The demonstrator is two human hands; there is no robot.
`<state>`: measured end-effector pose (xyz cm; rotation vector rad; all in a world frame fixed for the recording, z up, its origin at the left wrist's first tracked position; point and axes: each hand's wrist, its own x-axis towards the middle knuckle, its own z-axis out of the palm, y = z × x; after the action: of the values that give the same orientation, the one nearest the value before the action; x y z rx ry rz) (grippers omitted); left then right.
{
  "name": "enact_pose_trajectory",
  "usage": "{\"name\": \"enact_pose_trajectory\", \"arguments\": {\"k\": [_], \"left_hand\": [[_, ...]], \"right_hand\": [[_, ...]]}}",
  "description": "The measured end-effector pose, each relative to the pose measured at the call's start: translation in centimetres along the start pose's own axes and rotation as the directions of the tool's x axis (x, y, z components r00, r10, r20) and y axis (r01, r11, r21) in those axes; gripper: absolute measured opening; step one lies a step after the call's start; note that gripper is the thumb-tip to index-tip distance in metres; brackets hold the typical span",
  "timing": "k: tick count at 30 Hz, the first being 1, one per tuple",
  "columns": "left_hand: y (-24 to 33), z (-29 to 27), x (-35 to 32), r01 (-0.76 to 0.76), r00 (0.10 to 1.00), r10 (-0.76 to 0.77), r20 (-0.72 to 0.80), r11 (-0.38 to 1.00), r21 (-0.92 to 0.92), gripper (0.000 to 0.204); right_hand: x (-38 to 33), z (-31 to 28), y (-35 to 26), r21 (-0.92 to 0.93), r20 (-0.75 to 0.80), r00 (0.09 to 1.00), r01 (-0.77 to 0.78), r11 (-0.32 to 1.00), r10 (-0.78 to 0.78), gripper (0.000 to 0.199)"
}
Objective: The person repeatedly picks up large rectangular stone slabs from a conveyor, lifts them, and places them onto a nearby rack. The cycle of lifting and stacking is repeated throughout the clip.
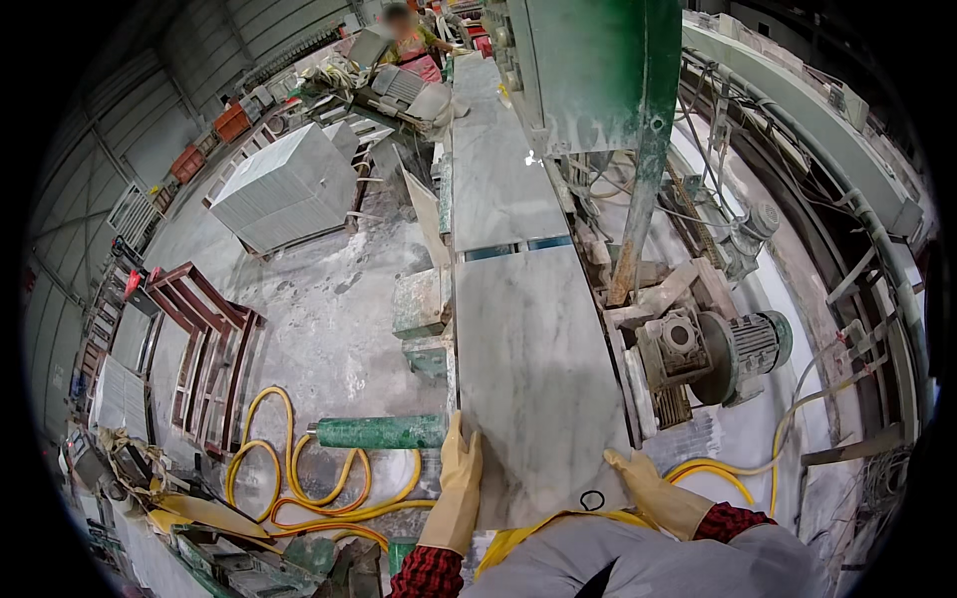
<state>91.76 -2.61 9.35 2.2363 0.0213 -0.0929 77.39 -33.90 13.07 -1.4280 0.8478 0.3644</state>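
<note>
A grey-white veined stone slab [538, 369] lies flat on the conveyor line before me, its near end close to my body. My left hand [459, 483], in a cream rubber glove, holds its left edge, with the thumb toward the top face. At the near right corner my right hand [660, 488], gloved alike, grips the opposite edge; most of its fingers are hidden. A small dark ring mark [592, 500] shows near that corner. Farther along lies a second stone slab [503, 189], separated from the first by a narrow gap.
Right of the line stand an electric motor [753, 344] and a green machine housing [593, 75]. To the left are a green roller [381, 432], a looped yellow hose [289, 468], brown metal racks [204, 349] and a slab stack [289, 189]. A person [409, 40] stands at the far end.
</note>
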Motion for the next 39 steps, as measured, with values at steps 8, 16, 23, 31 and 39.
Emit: {"name": "enact_pose_trajectory", "arguments": {"k": [8,16,23,31,39], "left_hand": [[-0.3,1.0,2.4,-0.039,0.999,0.038,-0.029,0.999,-0.031,0.063],[-0.5,0.7,4.5,-0.016,1.0,0.015,-0.019,0.999,-0.034,0.064],[-1.0,1.4,6.1,-0.038,0.999,0.037,-0.037,0.999,-0.016,0.063],[1.5,1.0,6.4,-0.215,0.972,0.227,-0.065,0.964,0.157,0.065],[8.8,-10.8,22.3,-0.024,0.921,-0.344,-0.182,0.416,-0.909,0.088]], "right_hand": [[3.0,-0.2,0.9,0.113,0.067,0.989,0.125,0.986,-0.133,0.059],[3.5,1.0,-0.9,0.199,0.087,0.991,0.082,0.977,-0.101,0.057],[3.1,1.9,-4.1,0.163,0.01,0.999,0.032,0.986,-0.034,0.049],[4.9,-2.1,-6.8,-0.727,0.099,0.993,0.112,0.678,-0.059,0.067],[11.8,2.1,-16.2,-0.882,0.313,0.763,0.455,0.126,-0.565,0.073]]}}
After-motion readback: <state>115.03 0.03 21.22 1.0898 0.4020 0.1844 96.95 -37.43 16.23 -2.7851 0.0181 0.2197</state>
